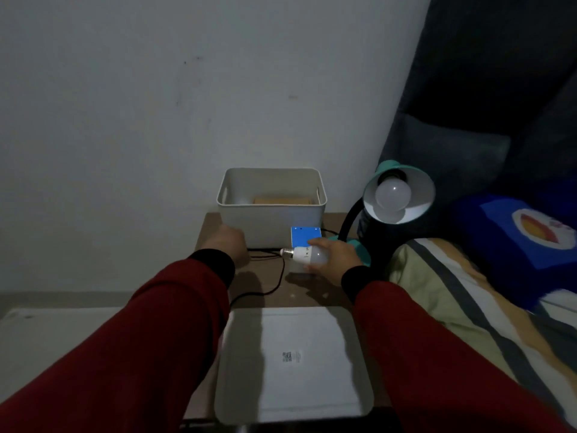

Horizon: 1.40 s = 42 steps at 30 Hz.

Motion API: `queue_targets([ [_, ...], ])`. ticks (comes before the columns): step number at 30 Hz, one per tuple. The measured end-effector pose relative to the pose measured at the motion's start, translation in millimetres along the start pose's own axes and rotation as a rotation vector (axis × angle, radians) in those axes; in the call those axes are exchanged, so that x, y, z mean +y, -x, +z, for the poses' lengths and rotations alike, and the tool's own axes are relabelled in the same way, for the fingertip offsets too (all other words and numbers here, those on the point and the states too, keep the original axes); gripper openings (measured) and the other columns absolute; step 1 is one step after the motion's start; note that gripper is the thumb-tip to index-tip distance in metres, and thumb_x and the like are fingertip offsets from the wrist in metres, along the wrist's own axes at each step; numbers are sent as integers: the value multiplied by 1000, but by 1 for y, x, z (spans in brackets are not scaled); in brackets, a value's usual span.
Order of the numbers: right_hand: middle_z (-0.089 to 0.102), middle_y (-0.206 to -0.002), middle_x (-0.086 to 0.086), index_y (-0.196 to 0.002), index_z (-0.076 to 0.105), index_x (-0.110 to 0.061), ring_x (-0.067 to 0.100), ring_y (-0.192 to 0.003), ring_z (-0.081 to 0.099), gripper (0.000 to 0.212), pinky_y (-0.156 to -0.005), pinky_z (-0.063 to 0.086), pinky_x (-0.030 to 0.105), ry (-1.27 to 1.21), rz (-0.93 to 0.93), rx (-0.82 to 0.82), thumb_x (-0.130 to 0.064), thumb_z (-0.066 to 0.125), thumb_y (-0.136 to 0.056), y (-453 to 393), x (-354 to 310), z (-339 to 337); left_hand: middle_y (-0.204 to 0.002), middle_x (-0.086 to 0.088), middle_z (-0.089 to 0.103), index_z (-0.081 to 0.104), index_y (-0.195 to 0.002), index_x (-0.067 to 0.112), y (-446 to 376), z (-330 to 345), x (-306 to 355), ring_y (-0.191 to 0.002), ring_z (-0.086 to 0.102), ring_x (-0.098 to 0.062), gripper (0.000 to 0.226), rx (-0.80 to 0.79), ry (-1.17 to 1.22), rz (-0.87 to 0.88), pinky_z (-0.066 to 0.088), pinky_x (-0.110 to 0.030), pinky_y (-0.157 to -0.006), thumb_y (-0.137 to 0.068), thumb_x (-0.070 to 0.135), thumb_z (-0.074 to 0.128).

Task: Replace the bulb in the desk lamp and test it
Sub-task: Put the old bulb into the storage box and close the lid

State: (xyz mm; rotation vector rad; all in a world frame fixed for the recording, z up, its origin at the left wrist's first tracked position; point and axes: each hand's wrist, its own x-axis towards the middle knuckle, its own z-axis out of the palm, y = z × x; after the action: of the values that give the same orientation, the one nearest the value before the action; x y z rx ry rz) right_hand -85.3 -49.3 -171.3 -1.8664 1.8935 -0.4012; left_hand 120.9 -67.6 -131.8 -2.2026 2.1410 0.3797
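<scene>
A teal desk lamp [418,178] stands at the table's right, its shade facing me with a white unlit bulb [392,195] screwed in. My right hand [335,260] holds a second white bulb [304,255] sideways, its metal screw base pointing left, just in front of a small blue box [305,236]. My left hand [226,242] is a closed fist resting near the front left corner of the white bin [271,228]; whether it grips something is hidden.
The white bin holds a brown box [282,200]. A black cord [276,276] runs across the small brown table [249,285]. A white lid [293,364] lies in front. A striped blanket [468,307] and blue pillow [524,242] sit to the right.
</scene>
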Motion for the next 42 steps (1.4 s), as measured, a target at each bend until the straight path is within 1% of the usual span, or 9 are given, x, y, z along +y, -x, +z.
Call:
queue_targets([
  [4,57,-135,10,-133,53,-21,27,-124,53,63,-105,39,31,-26,-36,69,-33,76,-75,-11,-28,-37,-126,-17,56,56,-123,3,-9,-35,3,-114,57,-30,42,60,0,10,50,-34,-95,-87,24,57],
  [9,60,-132,6,-131,55,-23,24,-121,55,60,-101,40,26,-35,-58,147,-34,76,-75,-52,-58,-70,-127,-17,56,56,-124,5,-40,-69,8,-114,58,-31,41,103,11,33,50,-34,-92,-86,21,57],
  [20,58,-134,6,-132,53,-22,22,-121,54,62,-99,41,23,-51,4,31,-30,76,-76,-179,-65,-37,-134,-20,45,56,-121,3,-162,-53,0,-116,56,-31,38,100,48,31,48,-33,-94,-89,24,56],
  [24,58,-132,7,-132,53,-23,19,-101,59,59,-69,49,7,-71,44,-17,-20,75,-78,-205,-53,-20,-131,-13,54,56,-122,6,-194,-36,1,-122,51,-26,38,72,43,60,43,-28,-99,-91,29,53],
  [25,57,-133,7,-133,53,-23,18,-102,58,59,-70,49,5,-70,52,-33,-19,75,-78,-209,-51,-17,-130,-12,56,56,-123,6,-199,-31,1,-123,50,-26,40,68,38,69,42,-28,-101,-91,30,53],
  [28,53,-140,2,-133,52,-26,20,-122,54,65,-99,40,19,-3,82,-58,-23,78,-74,-218,-45,-7,-132,-13,55,53,-127,6,-209,-17,1,-124,51,-28,44,25,29,61,45,-33,-101,-90,30,55],
  [33,53,-140,1,-136,48,-29,19,-124,53,71,-102,40,21,74,83,-95,-25,79,-72,-222,-47,-8,-128,-14,59,58,-119,6,-214,-8,0,-120,54,-29,39,2,13,52,47,-34,-97,-88,29,59],
  [37,47,-144,7,-146,30,-26,26,-129,48,87,-106,43,34,339,81,-186,-32,76,-72,-218,-58,-20,-128,-15,56,58,-119,4,-206,-17,3,-120,54,-29,38,0,3,52,48,-35,-96,-87,25,61],
  [42,56,-130,11,-127,54,-9,28,-118,56,48,-94,48,34,588,41,-183,-29,65,-84,-201,-80,-47,-133,-14,48,54,-124,5,-182,-43,3,-119,54,-28,41,19,-50,43,47,-34,-97,-88,24,59],
])
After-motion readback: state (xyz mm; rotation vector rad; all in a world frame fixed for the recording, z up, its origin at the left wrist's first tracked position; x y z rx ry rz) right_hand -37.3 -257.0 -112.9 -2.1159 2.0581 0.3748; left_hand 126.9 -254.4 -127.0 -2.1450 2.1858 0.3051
